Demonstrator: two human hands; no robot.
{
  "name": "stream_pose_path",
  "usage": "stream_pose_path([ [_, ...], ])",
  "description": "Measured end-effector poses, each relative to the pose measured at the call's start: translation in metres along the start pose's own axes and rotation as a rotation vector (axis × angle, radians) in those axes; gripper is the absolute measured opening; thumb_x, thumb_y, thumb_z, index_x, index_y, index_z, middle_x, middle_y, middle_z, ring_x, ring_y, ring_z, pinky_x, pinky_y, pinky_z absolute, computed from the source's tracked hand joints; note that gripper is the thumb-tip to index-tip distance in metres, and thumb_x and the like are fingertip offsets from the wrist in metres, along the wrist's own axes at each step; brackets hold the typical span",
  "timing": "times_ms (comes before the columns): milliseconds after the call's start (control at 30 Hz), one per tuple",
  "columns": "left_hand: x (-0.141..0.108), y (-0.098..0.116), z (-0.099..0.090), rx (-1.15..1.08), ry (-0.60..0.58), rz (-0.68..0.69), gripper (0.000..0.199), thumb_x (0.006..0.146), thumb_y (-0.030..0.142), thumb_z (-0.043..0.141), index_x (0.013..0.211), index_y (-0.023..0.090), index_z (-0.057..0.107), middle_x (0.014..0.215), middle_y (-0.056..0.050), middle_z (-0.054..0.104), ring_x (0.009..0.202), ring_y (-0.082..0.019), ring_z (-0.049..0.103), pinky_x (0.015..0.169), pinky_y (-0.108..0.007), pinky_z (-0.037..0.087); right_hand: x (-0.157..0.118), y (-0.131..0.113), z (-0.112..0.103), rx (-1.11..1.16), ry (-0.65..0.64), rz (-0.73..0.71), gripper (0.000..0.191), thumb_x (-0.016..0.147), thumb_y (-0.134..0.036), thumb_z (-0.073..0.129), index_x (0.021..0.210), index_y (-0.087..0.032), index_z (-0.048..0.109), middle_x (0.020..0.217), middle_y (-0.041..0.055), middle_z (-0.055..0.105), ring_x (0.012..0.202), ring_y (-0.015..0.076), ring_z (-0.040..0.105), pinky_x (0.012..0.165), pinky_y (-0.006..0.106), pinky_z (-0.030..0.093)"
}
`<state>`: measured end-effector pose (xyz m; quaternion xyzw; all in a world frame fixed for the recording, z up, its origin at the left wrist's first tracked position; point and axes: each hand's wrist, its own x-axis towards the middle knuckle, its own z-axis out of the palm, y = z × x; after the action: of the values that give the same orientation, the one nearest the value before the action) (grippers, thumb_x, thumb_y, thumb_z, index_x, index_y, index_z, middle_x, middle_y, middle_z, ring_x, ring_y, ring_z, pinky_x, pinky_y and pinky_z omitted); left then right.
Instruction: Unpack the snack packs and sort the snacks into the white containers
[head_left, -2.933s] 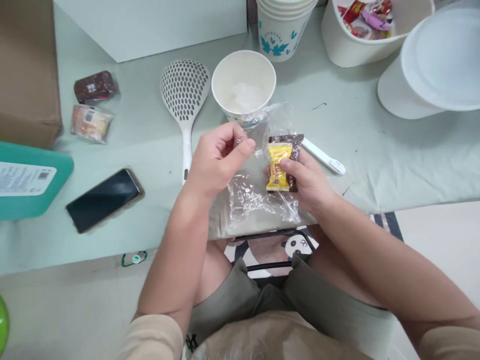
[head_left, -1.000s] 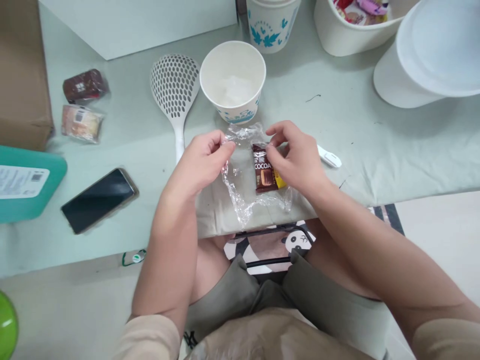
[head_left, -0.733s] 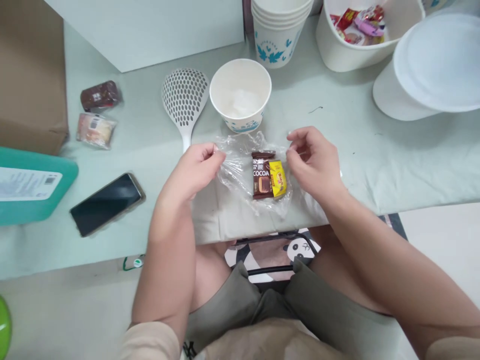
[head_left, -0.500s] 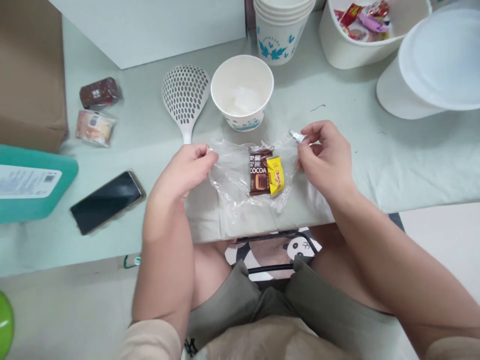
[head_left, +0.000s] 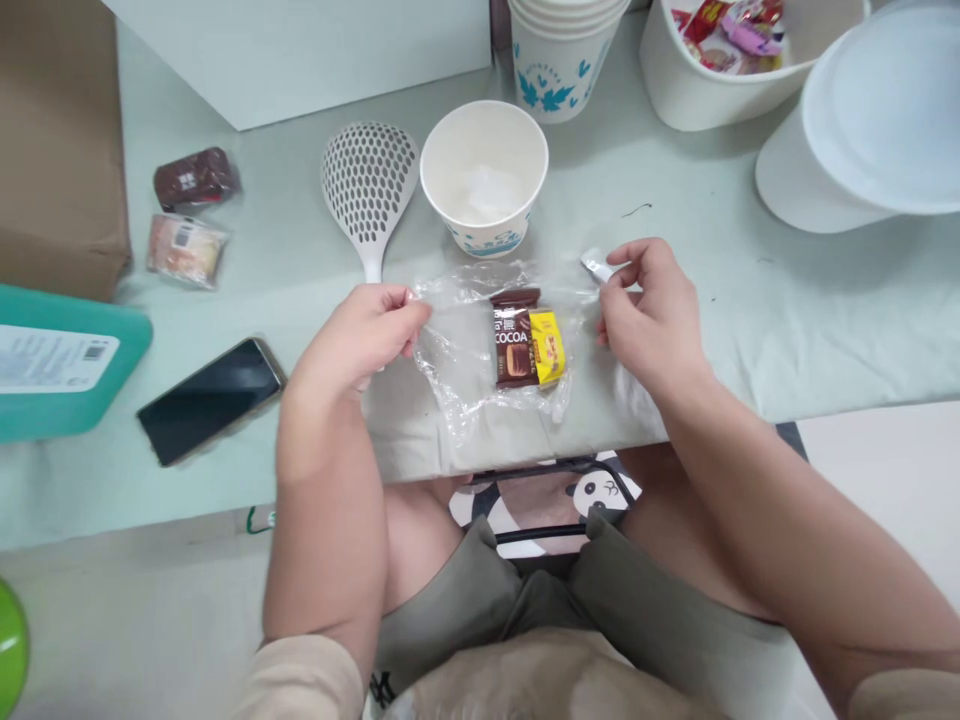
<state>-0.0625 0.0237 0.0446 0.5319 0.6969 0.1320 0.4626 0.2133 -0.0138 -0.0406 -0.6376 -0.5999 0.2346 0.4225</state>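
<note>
A clear plastic bag lies spread near the table's front edge. On or in it are a brown COCOA packet and a smaller yellow packet, which overlap. My left hand pinches the bag's left edge, over the handle of a white slotted skimmer. At the bag's right side, my right hand is closed with fingertips together on a small silvery-white strip; part of the bag's edge reaches these fingers. A white paper bowl with something whitish inside stands just beyond the bag.
Stacked paper cups, a bin of wrapped sweets and a lidded white tub stand at the back right. Left are a phone, two wrapped snacks, a teal container and a cardboard box.
The bag's far side is spread flatter, and the two packets have shifted slightly left. Both hands keep their grasp and have barely moved.
</note>
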Motion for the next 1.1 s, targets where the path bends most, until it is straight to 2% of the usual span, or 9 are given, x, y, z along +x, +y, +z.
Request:
stream_pose_path([
  [133, 0.001, 0.002, 0.004, -0.052, 0.066, 0.001, 0.016, 0.084, 0.027, 0.065, 0.072, 0.021, 0.056, 0.066, 0.001, 0.06, 0.051, -0.011, 0.046, 0.048, -0.027, 0.028, -0.001, -0.009, -0.001, -0.068, -0.012, -0.065, 0.03, 0.094, -0.032, 0.055, 0.123, -0.028, 0.055, 0.108, 0.0084, 0.067, 0.068, 0.0199, 0.066, 0.069, 0.044, 0.058],
  [300, 0.01, -0.003, 0.01, -0.074, 0.377, 0.161, 0.019, 0.083, 0.03, 0.074, 0.097, 0.027, 0.062, 0.092, 0.001, 0.067, 0.061, -0.01, 0.049, 0.056, -0.029, 0.039, 0.006, -0.028, 0.003, -0.312, -0.012, -0.237, 0.023, 0.094, -0.032, 0.056, 0.114, -0.028, 0.067, 0.126, 0.0146, 0.066, 0.117, 0.0369, 0.065, 0.099, 0.062, 0.05],
  [467, 0.014, -0.008, 0.015, -0.07, 0.267, 0.255, 0.034, 0.084, 0.027, 0.073, 0.116, 0.028, 0.065, 0.116, -0.002, 0.069, 0.069, -0.011, 0.056, 0.059, -0.028, 0.044, 0.009, -0.029, 0.018, -0.416, -0.086, -0.309, 0.017, 0.093, -0.033, 0.06, 0.105, -0.031, 0.072, 0.138, 0.009, 0.067, 0.148, 0.045, 0.041, 0.117, 0.077, 0.021],
  [567, 0.013, -0.009, 0.016, -0.058, 0.186, 0.22, 0.036, 0.084, 0.026, 0.072, 0.119, 0.028, 0.066, 0.098, 0.0, 0.069, 0.057, -0.009, 0.048, 0.052, -0.027, 0.037, 0.01, -0.026, 0.021, -0.385, -0.119, -0.28, 0.016, 0.093, -0.034, 0.059, 0.1, -0.029, 0.073, 0.123, 0.0103, 0.073, 0.148, 0.0438, 0.042, 0.12, 0.078, 0.008],
  [667, 0.015, -0.012, 0.015, -0.016, 0.221, 0.246, 0.018, 0.084, 0.022, 0.067, 0.101, 0.024, 0.071, 0.086, 0.001, 0.065, 0.058, -0.01, 0.046, 0.055, -0.028, 0.036, 0.011, -0.024, 0.02, -0.365, -0.123, -0.247, 0.018, 0.093, -0.032, 0.057, 0.102, -0.028, 0.073, 0.114, 0.0121, 0.074, 0.145, 0.0436, 0.046, 0.12, 0.078, 0.007],
  [767, 0.019, -0.017, 0.014, 0.051, 0.263, 0.254, 0.01, 0.083, 0.022, 0.065, 0.09, 0.022, 0.072, 0.088, 0.0, 0.067, 0.061, -0.011, 0.046, 0.06, -0.029, 0.037, 0.013, -0.022, 0.018, -0.369, -0.101, -0.23, 0.02, 0.093, -0.033, 0.057, 0.108, -0.029, 0.07, 0.12, 0.0135, 0.072, 0.146, 0.0456, 0.044, 0.116, 0.08, 0.014],
  [900, 0.018, -0.018, 0.011, 0.089, 0.307, 0.245, 0.019, 0.081, 0.024, 0.069, 0.1, 0.024, 0.072, 0.106, -0.002, 0.07, 0.063, -0.012, 0.048, 0.064, -0.032, 0.038, 0.012, -0.024, 0.012, -0.399, -0.066, -0.283, 0.025, 0.093, -0.038, 0.057, 0.115, -0.031, 0.068, 0.135, 0.0135, 0.065, 0.147, 0.0464, 0.042, 0.112, 0.077, 0.027],
  [1033, 0.004, -0.01, 0.004, 0.075, 0.403, 0.301, 0.021, 0.085, 0.029, 0.07, 0.106, 0.027, 0.069, 0.114, 0.002, 0.066, 0.068, -0.01, 0.048, 0.067, -0.032, 0.038, 0.001, -0.036, -0.002, -0.371, -0.121, -0.385, 0.023, 0.094, -0.037, 0.053, 0.11, -0.031, 0.069, 0.124, 0.012, 0.068, 0.129, 0.0391, 0.058, 0.107, 0.064, 0.041],
  [1100, -0.008, -0.004, 0.003, 0.078, 0.355, 0.416, 0.017, 0.086, 0.028, 0.068, 0.103, 0.024, 0.069, 0.106, 0.003, 0.067, 0.075, -0.01, 0.051, 0.073, -0.032, 0.04, -0.01, -0.041, -0.01, -0.299, -0.217, -0.482, 0.022, 0.093, -0.036, 0.052, 0.106, -0.029, 0.069, 0.116, 0.0109, 0.071, 0.115, 0.0338, 0.065, 0.102, 0.057, 0.046],
])
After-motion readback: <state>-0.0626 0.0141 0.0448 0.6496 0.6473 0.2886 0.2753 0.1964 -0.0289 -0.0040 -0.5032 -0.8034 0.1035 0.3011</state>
